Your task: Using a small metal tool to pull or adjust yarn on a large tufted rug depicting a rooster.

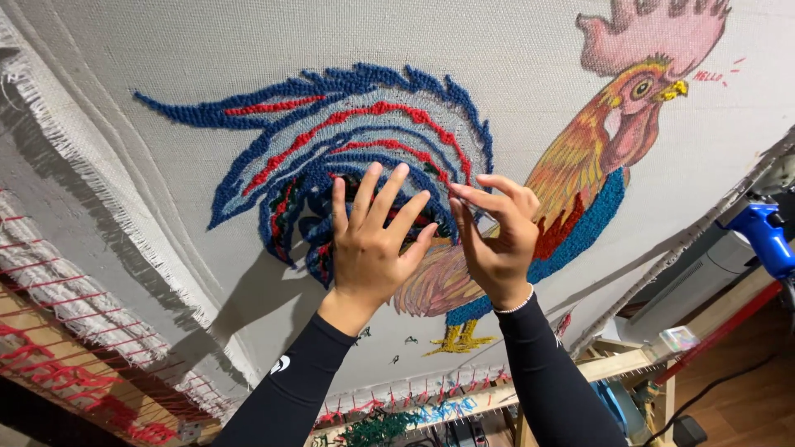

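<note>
While the left hand [371, 240] lies flat with fingers spread on the tufted rooster [431, 165], right over its blue tail loops, the right hand [497, 236] sits just beside it, fingertips pinched together on the yarn. The backing cloth [166, 50] has lots of bare room above; its frayed edge [108, 190] runs down the left. A blue tool [766, 236] hangs off to the right.

The rooster's comb [662, 29] ran off the top edge; the left hand [373, 244] hid tufting beneath the blue tail [348, 124].
</note>
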